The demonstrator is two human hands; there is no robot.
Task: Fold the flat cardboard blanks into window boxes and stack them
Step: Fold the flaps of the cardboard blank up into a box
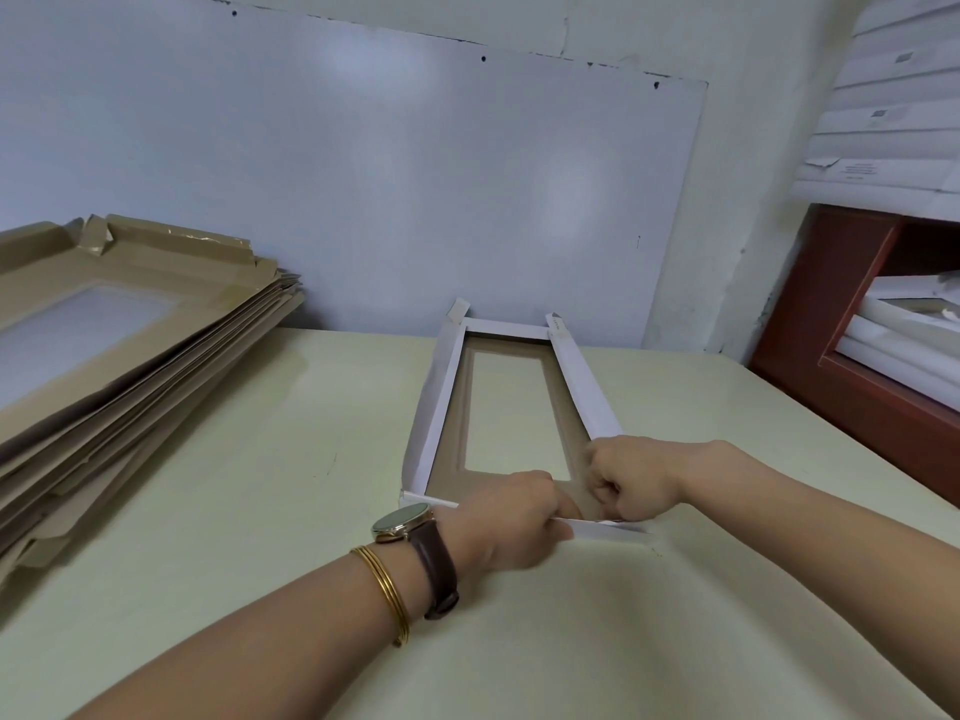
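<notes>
- Both hands are working at the near end of the half-folded window box [440,402]. The left hand [511,517] is pinching the white near end flap [605,531], with its fingers curled over the edge.
- The right hand [634,480] is clenched at the near right corner, gripping where the side wall meets that flap; what its fingertips are holding is hidden.
- The box is lying mid-table on the pale table [234,511], straight ahead of the person, with its brown inner face and window opening [511,413] turned up.
- Its long axis is running directly away from the person toward the wall. Both long side walls are standing, and the far end looks raised, with corner tabs sticking up.
- The card is probably light and thin, stiff only along its creases, and likely to spring open if let go. Taking hold at the walls and corners looks safest, keeping fingers off the window, which would likely dent or smudge.
- A slanting stack of flat blanks [130,345] is waiting at the left, well apart from the box.
- White finished boxes [893,345] appear to be sitting in the red shelf at the right.
</notes>
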